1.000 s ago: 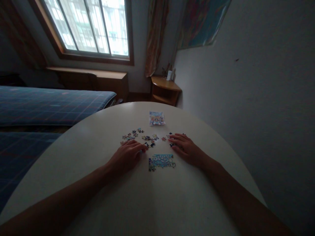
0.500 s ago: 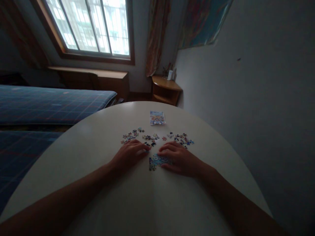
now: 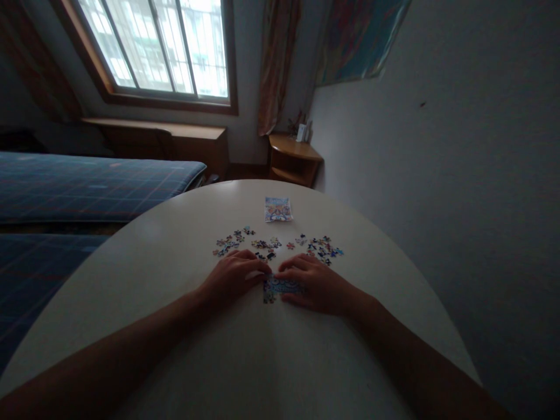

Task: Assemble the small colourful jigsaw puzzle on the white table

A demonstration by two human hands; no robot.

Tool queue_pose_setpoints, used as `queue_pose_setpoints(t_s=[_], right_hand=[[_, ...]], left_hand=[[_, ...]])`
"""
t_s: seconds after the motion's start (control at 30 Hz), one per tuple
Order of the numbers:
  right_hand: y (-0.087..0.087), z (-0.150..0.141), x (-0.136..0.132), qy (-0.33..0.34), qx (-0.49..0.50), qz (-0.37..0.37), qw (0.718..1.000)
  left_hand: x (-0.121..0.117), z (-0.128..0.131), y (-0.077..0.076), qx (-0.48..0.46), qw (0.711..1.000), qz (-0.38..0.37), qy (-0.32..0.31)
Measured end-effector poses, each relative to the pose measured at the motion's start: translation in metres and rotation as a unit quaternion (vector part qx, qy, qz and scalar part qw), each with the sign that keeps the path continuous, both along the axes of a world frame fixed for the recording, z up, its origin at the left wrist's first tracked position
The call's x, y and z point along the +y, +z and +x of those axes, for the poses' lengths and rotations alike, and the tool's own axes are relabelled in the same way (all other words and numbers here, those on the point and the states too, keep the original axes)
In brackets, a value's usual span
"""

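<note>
A partly joined jigsaw puzzle point(image 3: 284, 285), mostly blue, lies flat on the white round table point(image 3: 210, 356) in front of me. My right hand point(image 3: 312, 284) rests over its right side, thumb at the lower edge and fingers at the upper edge, hiding part of it. At the puzzle's upper left corner, my left hand point(image 3: 238, 274) has thumb and forefinger pinched together on what seems to be a small puzzle piece, mostly covered by the fingertips. The two hands' fingertips nearly meet there. Just beyond them are loose puzzle pieces point(image 3: 261, 244).
More loose pieces point(image 3: 324, 248) are scattered behind my right hand, others point(image 3: 227, 243) behind my left. A printed picture packet point(image 3: 278, 209) lies farther back on the table. A plaid-covered bed point(image 3: 100, 184) stands at the left, a wall point(image 3: 437, 175) at the right.
My left hand has moved slightly right and down, its fingertips now at the puzzle's upper edge. My right forefinger has shifted left toward them. The view has tilted slightly.
</note>
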State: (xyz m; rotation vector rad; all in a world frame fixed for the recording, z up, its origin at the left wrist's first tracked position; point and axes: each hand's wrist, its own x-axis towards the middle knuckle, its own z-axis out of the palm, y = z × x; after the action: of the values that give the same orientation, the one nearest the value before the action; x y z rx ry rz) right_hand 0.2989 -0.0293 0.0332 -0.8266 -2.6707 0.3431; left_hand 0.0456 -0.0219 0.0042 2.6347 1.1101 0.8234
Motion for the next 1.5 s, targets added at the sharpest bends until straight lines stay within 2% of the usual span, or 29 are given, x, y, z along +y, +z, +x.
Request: queue_pose_setpoints(t_s=[0.3, 0.43, 0.53, 0.7, 0.9, 1.03, 1.1, 1.33, 1.5], right_hand=[[-0.004, 0.000, 0.002, 0.009, 0.011, 0.005, 1.000], [-0.003, 0.001, 0.001, 0.005, 0.012, 0.004, 1.000], [-0.003, 0.000, 0.000, 0.005, 0.009, 0.002, 1.000], [-0.003, 0.003, 0.002, 0.009, 0.007, -0.006, 1.000], [0.010, 0.024, 0.008, -0.011, 0.018, -0.031, 0.999], [0.016, 0.028, 0.008, -0.016, 0.006, -0.047, 0.999], [0.014, 0.025, 0.008, -0.018, 0.009, -0.050, 0.999], [0.000, 0.015, 0.009, -0.010, 0.036, -0.040, 0.998], [0.001, 0.012, 0.007, -0.005, 0.034, -0.032, 0.999]], left_hand=[[0.000, -0.004, 0.001, 0.013, 0.994, 0.090, -0.056], [-0.001, -0.008, 0.004, 0.044, 0.988, 0.090, -0.116], [-0.003, -0.009, 0.009, 0.050, 0.985, 0.084, -0.139], [-0.006, -0.007, 0.013, 0.042, 0.986, 0.061, -0.148], [-0.007, -0.008, 0.014, 0.023, 0.989, 0.050, -0.139], [-0.010, -0.009, 0.015, 0.045, 0.980, 0.036, -0.188], [-0.011, -0.009, 0.015, 0.060, 0.977, 0.030, -0.201], [-0.012, -0.011, 0.016, 0.067, 0.980, 0.039, -0.182], [-0.014, -0.009, 0.018, 0.058, 0.978, 0.078, -0.182]])
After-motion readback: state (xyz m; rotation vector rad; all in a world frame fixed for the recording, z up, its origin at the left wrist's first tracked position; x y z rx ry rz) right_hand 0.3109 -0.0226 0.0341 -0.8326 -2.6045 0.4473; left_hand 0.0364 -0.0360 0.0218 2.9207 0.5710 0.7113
